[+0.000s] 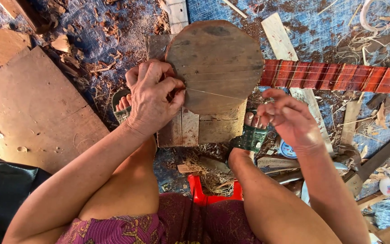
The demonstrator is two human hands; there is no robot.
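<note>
At six o'clock sits a red plastic stool point(206, 193). The left hand point(152, 97) pinches a thin pale string point(213, 94) at the round wooden instrument body point(215, 63); the right hand point(287, 118), fingers loosely curled, perhaps holds its end. Three o'clock: red fretted neck point(335, 77). Stringing looks unfinished.

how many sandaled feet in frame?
2. One foot in a green sandal shows just left of the left hand, mostly hidden behind it. The other foot sits below the round wooden body, beside the right hand.
</note>
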